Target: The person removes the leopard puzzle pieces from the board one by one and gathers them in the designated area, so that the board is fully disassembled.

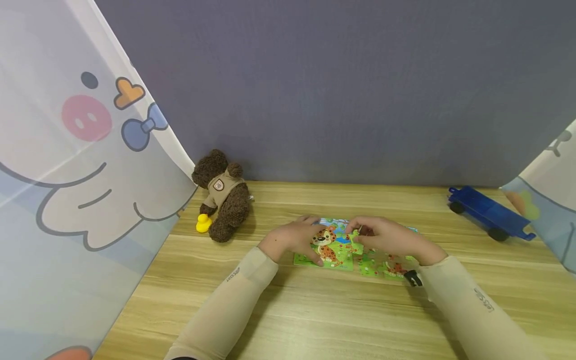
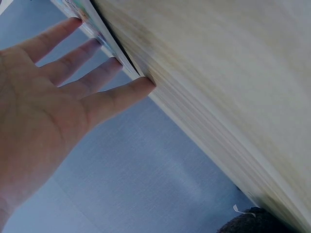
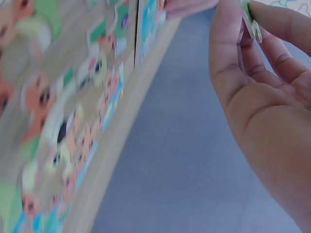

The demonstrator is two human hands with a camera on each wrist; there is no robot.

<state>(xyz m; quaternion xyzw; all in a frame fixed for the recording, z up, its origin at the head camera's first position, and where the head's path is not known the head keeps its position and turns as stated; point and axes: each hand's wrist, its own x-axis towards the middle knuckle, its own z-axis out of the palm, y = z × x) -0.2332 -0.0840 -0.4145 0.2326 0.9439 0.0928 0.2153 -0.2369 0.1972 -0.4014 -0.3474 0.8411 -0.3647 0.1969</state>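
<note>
A jigsaw puzzle (image 1: 342, 260) with a spotted cartoon leopard lies on the table in front of me. My left hand (image 1: 292, 237) rests at its left side, the thumb over the near part. In the left wrist view the fingers (image 2: 116, 94) are spread and straight, their tips at the board's edge. Between thumb and index finger, my right hand (image 1: 391, 239) pinches a small green puzzle piece (image 3: 250, 22) over the right side of the puzzle. Loose puzzle pieces (image 1: 369, 266) lie under and beside this hand; the right wrist view shows several of them (image 3: 39, 97), slightly blurred.
At the back left a brown teddy bear (image 1: 231, 205) in a tan shirt lies beside a yellow rubber duck (image 1: 204, 223). A blue toy wagon (image 1: 488, 210) with black wheels stands at the far right. A grey wall (image 1: 315, 100) closes off the wooden table's (image 1: 315, 320) back edge.
</note>
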